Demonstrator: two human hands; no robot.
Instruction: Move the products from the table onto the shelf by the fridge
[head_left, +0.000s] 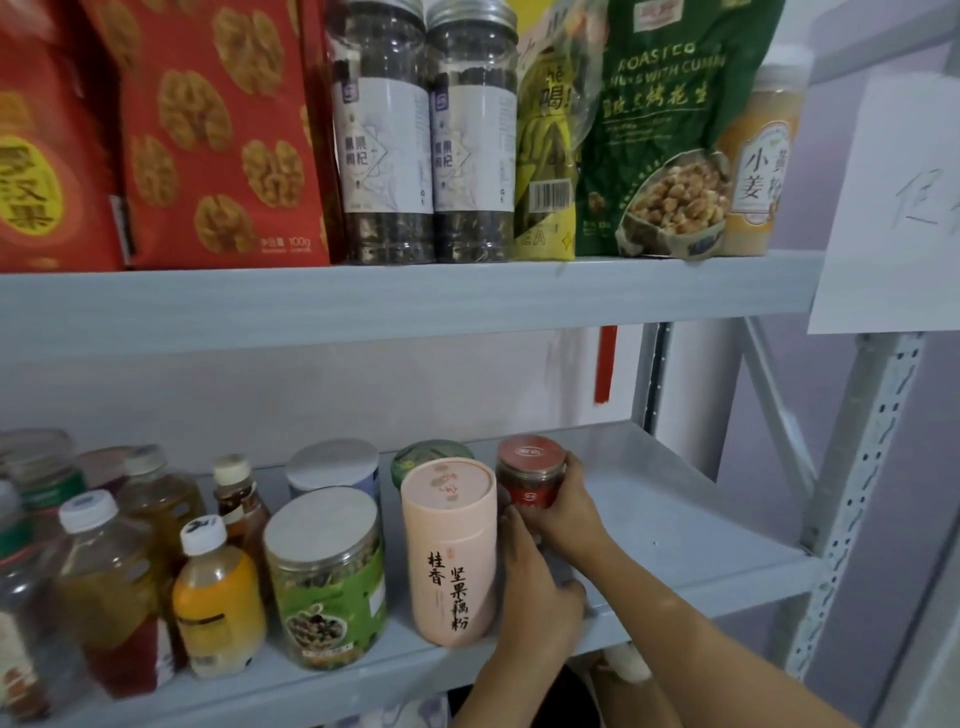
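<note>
A tall pink canister (451, 551) stands upright near the front of the lower grey shelf (701, 525). My left hand (537, 592) lies against its right side with the thumb spread away to the right. Just behind it stands a small red-lidded jar (530, 475). My right hand (563, 512) grips that jar from the right, fingers curled round its body. Both containers rest on the shelf board.
Left of the canister stand a green-labelled jar (326, 577), a white-lidded tin (333, 467), a green-lidded jar (431, 457) and several drink bottles (215, 597). The upper shelf (405, 301) holds bags and jars. A perforated metal upright (862, 493) bounds the right side.
</note>
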